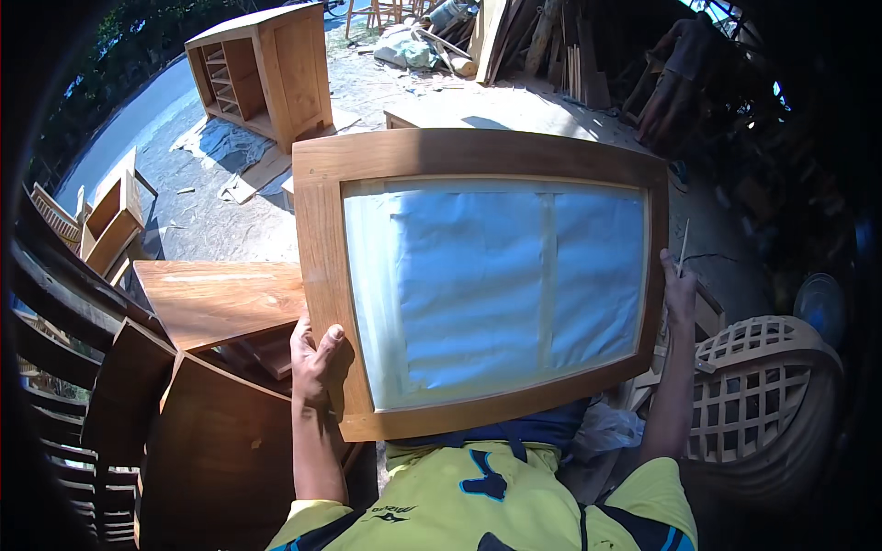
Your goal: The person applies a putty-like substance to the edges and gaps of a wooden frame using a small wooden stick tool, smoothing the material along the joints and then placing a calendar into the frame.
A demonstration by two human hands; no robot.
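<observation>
A wooden framed panel (317,248) is held up in front of my body, its middle covered with whitish paper or film (478,285) joined by strips of tape. My left hand (317,361) grips the panel's lower left edge, thumb on the front face and fingers behind. At the right edge, my right hand (678,289) is closed round the frame, its fingers partly hidden. A thin pale stick (684,241) pokes up from that same hand; its exact kind is unclear.
A wooden cabinet (262,78) stands at the back left. Beside my left arm is brown wooden furniture (220,294). A lattice-backed wooden piece (758,395) sits at the right, near a clear plastic bag (611,427). Another person (689,55) bends in the shade by stacked planks (574,69).
</observation>
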